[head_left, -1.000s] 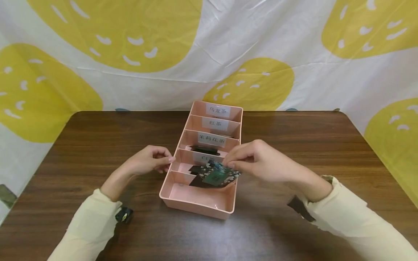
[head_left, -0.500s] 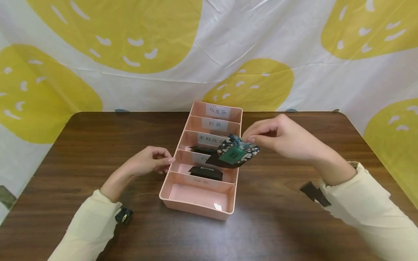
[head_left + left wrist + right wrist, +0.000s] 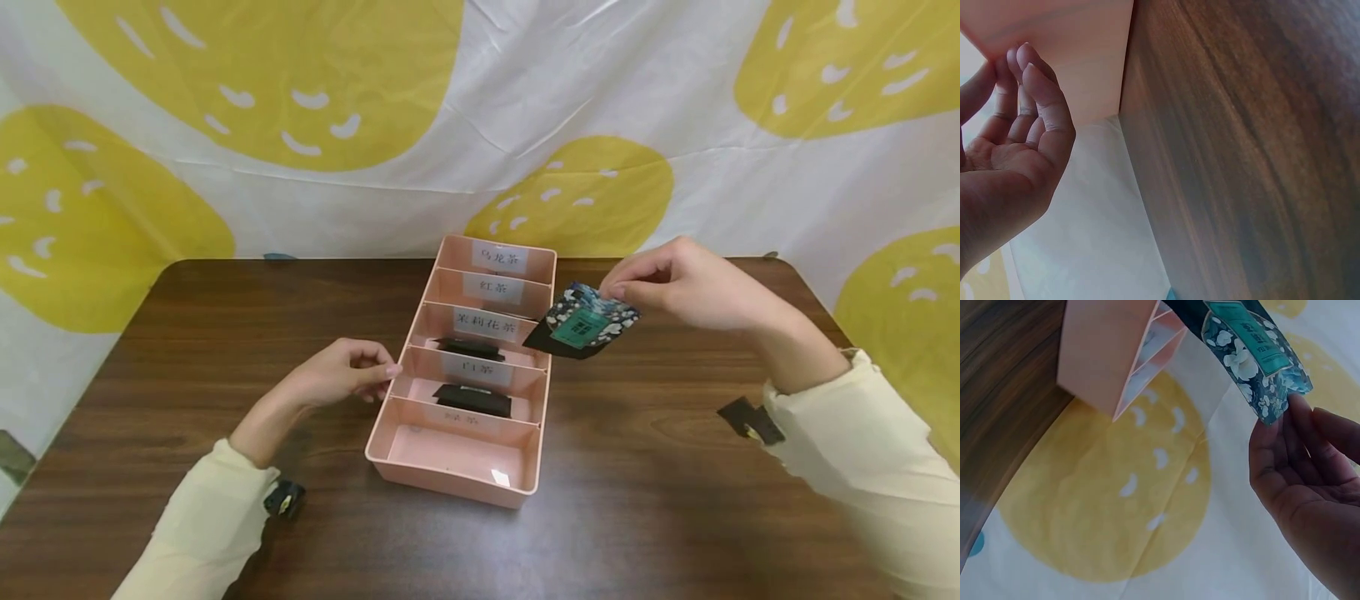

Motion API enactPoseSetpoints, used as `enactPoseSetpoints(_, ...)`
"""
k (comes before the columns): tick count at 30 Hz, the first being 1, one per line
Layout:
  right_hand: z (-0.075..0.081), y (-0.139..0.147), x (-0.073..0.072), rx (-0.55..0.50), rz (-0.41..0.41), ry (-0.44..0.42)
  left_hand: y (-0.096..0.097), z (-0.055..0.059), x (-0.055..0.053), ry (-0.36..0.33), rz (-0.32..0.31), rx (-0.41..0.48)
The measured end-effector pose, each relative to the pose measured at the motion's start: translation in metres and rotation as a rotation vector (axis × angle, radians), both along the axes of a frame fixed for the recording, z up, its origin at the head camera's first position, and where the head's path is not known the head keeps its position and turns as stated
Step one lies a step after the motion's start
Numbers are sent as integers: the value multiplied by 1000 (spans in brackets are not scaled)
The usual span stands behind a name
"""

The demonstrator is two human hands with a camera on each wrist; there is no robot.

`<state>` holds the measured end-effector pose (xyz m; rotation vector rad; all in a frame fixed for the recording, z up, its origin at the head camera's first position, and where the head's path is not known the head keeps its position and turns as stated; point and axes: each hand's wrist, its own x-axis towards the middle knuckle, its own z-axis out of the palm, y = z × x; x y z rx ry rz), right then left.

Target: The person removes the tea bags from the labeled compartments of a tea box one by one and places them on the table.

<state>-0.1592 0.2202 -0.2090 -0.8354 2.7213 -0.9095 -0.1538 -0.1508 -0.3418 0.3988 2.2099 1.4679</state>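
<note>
My right hand pinches a tea sachet by its upper edge, raised at the right side of a pink divided box. The sachet is dark with white blossoms and a green label, and hangs tilted in the right wrist view as well. At the box's left rim, my left hand holds the edge between thumb and fingers; the left wrist view has its fingertips against the outer wall. Dark sachets lie in the white-tea compartment and the jasmine one behind it. The front compartment, with a faint green-tea label, holds no sachet.
White labels with Chinese characters mark the compartments, such as the oolong label at the far end. The box stands on a dark wooden table. Behind hangs a white cloth with yellow shapes.
My right hand has lifted the sachet from over the front compartments, moving it up, away and right past the box's right rim. The left hand has stayed at the left rim.
</note>
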Motion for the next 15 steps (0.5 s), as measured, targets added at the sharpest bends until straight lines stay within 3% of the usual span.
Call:
enactPoseSetpoints(6,-2,11,-9,34,-90,-54,0,0,0,2,-1,0)
enactPoseSetpoints(15,-11,27,-27,66,-118,-72,1,-1,-1,1,6,-2)
